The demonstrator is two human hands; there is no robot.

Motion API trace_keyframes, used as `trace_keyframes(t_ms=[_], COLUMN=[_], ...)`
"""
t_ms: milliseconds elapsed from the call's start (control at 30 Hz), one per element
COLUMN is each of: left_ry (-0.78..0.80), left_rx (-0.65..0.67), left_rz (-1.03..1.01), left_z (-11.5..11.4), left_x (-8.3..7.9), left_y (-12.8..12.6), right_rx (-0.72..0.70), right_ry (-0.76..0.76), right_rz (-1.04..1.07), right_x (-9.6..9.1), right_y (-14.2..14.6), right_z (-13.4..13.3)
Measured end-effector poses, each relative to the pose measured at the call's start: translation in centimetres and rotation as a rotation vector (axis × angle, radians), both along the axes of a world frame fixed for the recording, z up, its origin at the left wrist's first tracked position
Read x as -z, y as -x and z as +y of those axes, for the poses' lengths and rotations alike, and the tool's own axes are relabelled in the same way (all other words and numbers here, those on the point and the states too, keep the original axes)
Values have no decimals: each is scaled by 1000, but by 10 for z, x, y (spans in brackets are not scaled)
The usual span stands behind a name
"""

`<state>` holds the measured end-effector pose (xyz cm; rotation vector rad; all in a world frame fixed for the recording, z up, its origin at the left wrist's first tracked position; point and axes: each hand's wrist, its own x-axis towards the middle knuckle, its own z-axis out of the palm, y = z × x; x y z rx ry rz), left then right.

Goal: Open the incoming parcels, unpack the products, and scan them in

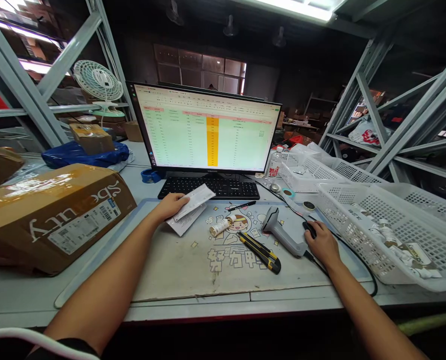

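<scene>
My left hand [171,205] pinches white paper slips [191,206] in front of the black keyboard [211,187]. My right hand [321,241] rests curled over a black mouse [310,228], right beside a grey barcode scanner [281,231] lying on the worn desk mat [193,260]. Between my hands lie a small labelled bottle [220,226] on its side, a yellow and black utility knife [259,251] and a black pen [242,205]. The monitor [208,131] behind shows a green spreadsheet with an orange column.
A taped cardboard box [50,215] sits at the left, with a blue bag [84,154], a smaller box and a fan [98,85] behind it. White plastic baskets [388,225] holding small packages fill the right. A water bottle [274,164] and tape rolls stand by the monitor.
</scene>
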<state>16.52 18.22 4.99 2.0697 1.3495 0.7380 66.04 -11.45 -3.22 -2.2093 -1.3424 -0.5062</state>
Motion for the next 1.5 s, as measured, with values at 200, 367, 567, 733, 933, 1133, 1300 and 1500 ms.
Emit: trace_keyframes(t_ms=[200, 367, 567, 733, 933, 1133, 1300, 1500], left_ry=[-23, -216, -250, -246, -248, -377, -332, -299], left_rx=[-86, -106, 341, 408, 369, 498, 512, 467], left_rz=[275, 370, 334, 460, 441, 469, 539, 588], left_z=[6, -17, -82, -109, -97, -66, -44, -35], left_x=[9, -3, -1, 13, 9, -11, -11, -7], left_y=[10, -11, -67, -82, -89, -166, -225, -249], right_rx=[15, 14, 10, 14, 4, 2, 10, 11], right_ry=[17, 36, 33, 19, 3, 21, 36, 18], right_rz=[-2, 3, 8, -11, -14, 8, 11, -2], right_x=[-1, -2, -3, 0, 0, -3, -6, -6], right_y=[1, 1, 2, 1, 1, 3, 5, 8], right_z=[0, -1, -1, -1, -1, -1, -1, 0])
